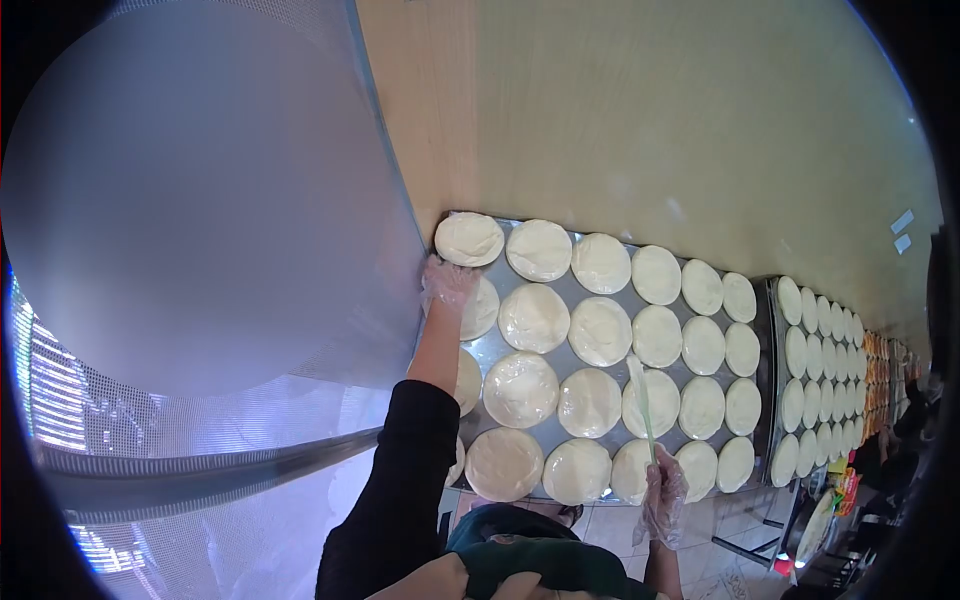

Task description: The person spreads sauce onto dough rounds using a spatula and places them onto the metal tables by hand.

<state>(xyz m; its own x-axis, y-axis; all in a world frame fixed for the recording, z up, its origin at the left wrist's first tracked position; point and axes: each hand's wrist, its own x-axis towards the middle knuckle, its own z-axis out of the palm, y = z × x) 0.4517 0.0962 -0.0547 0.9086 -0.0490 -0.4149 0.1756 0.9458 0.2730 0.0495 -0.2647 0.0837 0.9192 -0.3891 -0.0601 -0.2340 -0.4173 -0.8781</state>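
Note:
My left hand (450, 283), in a clear plastic glove, reaches to the far left corner of a metal tray (553, 352). Its fingers rest at the edge of a dough round (470, 239) and partly cover another dough round (481, 308) below; they look spread. My right hand (663, 492), also gloved, is closed around a long pale green spatula-like tool (640, 395). The flat whitish end of that tool lies over a dough round (661, 403) near the middle of the tray. Several flattened dough rounds with a glossy surface fill the tray in rows.
A second tray of dough rounds (809, 385) stands to the right, with orange-topped items (880, 375) beyond. A pale wall (680, 120) runs behind the trays. Translucent mesh sheeting (200, 250) and a metal bar (220, 478) are on the left. Other people (905, 430) are at the far right.

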